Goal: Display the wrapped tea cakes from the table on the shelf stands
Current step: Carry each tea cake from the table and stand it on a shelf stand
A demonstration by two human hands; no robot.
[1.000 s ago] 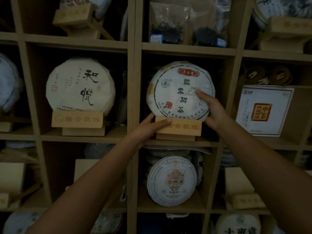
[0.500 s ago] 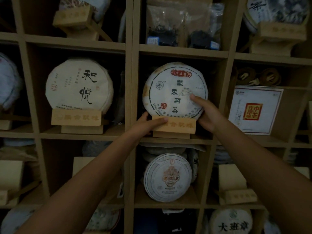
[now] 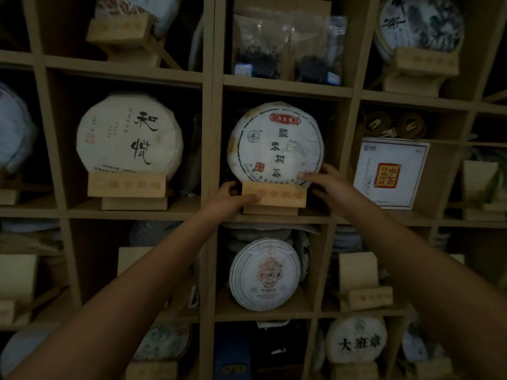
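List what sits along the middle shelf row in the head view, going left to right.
Calligraphy tea cake on its stand → left hand → central tea cake on its wooden stand → right hand → white square box.

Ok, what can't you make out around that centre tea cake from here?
- Head view: round white paper-wrapped tea cake, back support hidden by its face.
- Light wooden stand: left end under left hand.
- Right hand: fingers behind the cake.
- Small print: dim, blurred.

Matt paper-wrapped tea cake [image 3: 275, 144], pale bare-wood stand [image 3: 274, 195] and shelf [image 3: 285, 86].
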